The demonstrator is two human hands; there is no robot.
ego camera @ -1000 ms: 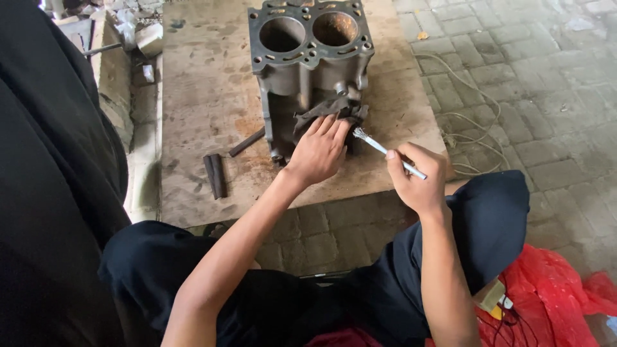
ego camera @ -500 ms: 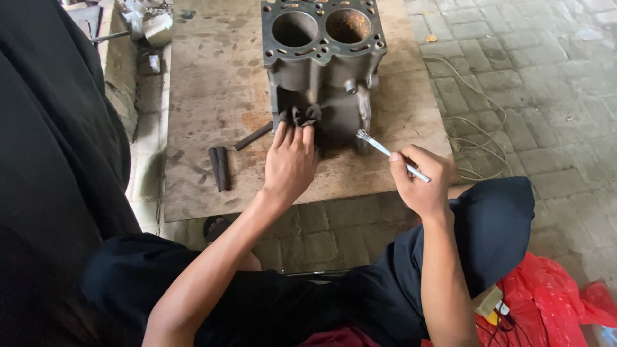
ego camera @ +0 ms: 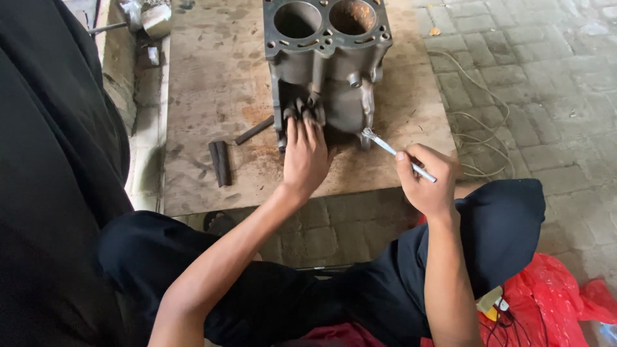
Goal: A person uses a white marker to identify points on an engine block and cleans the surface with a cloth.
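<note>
While fingertips vanish against grey two-bore metal engine block [ego camera: 328, 61], left hand [ego camera: 304, 154] presses flat, ungripping; right hand [ego camera: 427, 180] clasps slim silver tool [ego camera: 397, 154], tip touching block's base.

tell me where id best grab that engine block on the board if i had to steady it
Probably the top deck of the engine block, coming from above. It stands upright with its two open bores facing up, and that flat rim is bare. The left hand already presses the near face low down, and the right hand holds a thin metal tool at the lower right corner, so those sides are taken.
</note>
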